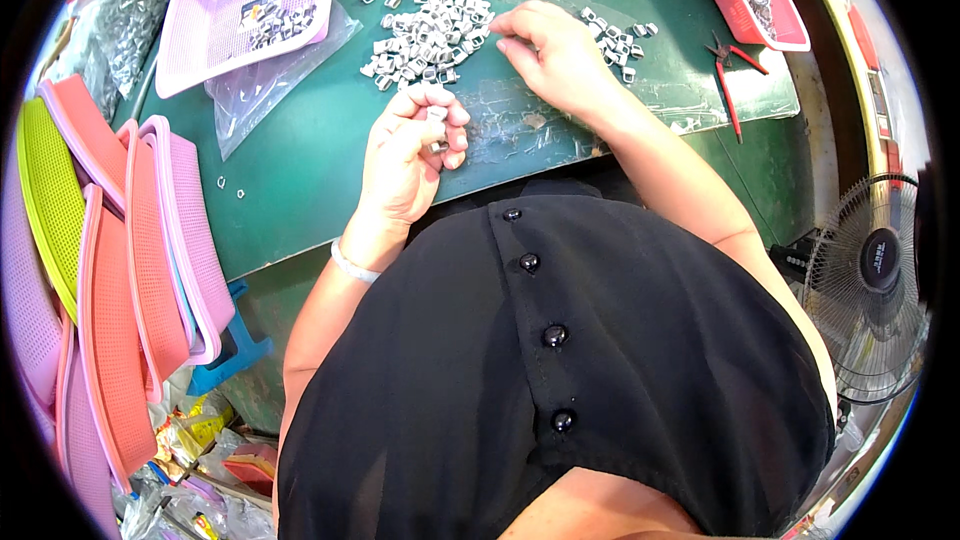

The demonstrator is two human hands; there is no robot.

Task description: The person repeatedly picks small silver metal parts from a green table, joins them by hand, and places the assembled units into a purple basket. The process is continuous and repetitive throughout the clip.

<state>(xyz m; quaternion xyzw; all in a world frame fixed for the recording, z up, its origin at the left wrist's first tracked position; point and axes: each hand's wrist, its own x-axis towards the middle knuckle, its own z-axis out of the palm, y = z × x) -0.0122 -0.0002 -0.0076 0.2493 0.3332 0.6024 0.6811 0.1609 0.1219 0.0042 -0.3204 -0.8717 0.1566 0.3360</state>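
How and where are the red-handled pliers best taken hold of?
Probably by both red handles, the right hand coming from the near right corner of the table: they splay toward that side, while the metal head points away.

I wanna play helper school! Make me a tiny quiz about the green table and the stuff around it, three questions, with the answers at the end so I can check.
1. What red-handled tool lies near the right end of the green table?
2. True or false: the left hand is empty.
3. Which side of the picture is the fan on?
A) Left
B) Right
C) Top middle

Key:
1. Pliers.
2. False: it holds small silver pieces.
3. B.
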